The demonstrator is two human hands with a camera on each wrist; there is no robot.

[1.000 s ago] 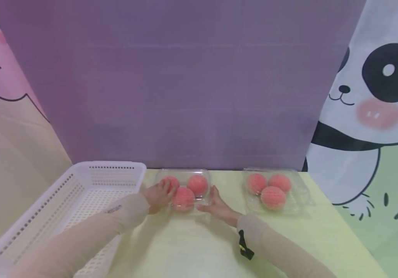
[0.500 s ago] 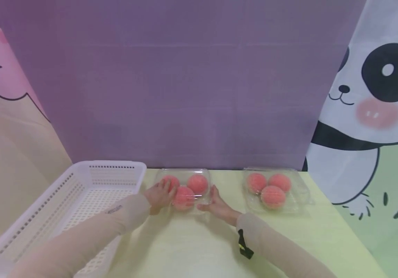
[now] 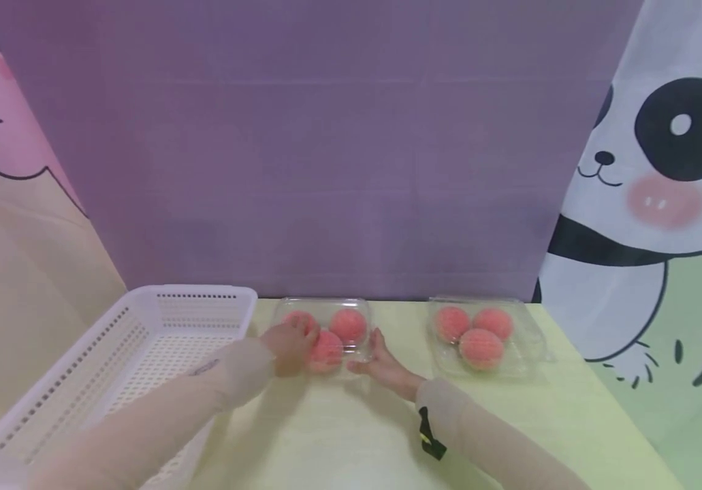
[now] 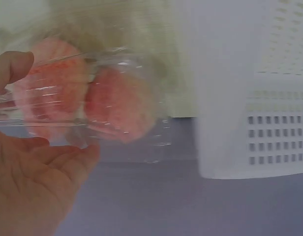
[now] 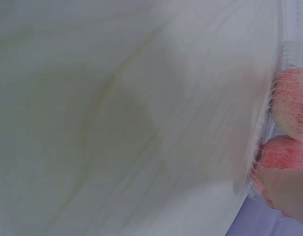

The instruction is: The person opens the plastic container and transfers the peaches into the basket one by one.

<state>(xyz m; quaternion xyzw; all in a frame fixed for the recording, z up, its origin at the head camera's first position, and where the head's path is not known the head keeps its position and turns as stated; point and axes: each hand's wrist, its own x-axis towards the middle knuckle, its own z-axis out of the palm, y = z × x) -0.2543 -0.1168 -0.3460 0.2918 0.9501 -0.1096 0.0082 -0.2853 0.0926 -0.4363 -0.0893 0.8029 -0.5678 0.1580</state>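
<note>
Located on the tabletop [image 3: 357,435], between left hand [image 3: 289,346] and right hand [image 3: 383,364]: clear container [image 3: 324,311], with three peach-like fruits [image 3: 348,325] inside, grouped closely, presumably to limit rolling; at the clear container's left end, left hand with loosely bent fingers over the plastic, thumb apart, no firm grip visible; at its right end, right hand relaxed and spread, apparently to check sideways sliding, contact hard to confirm; left of it and near, white basket [image 3: 194,289]; right of it, well apart, second container [image 3: 522,355] with three similar fruits [image 3: 482,348], likely spaced for hand access.
</note>
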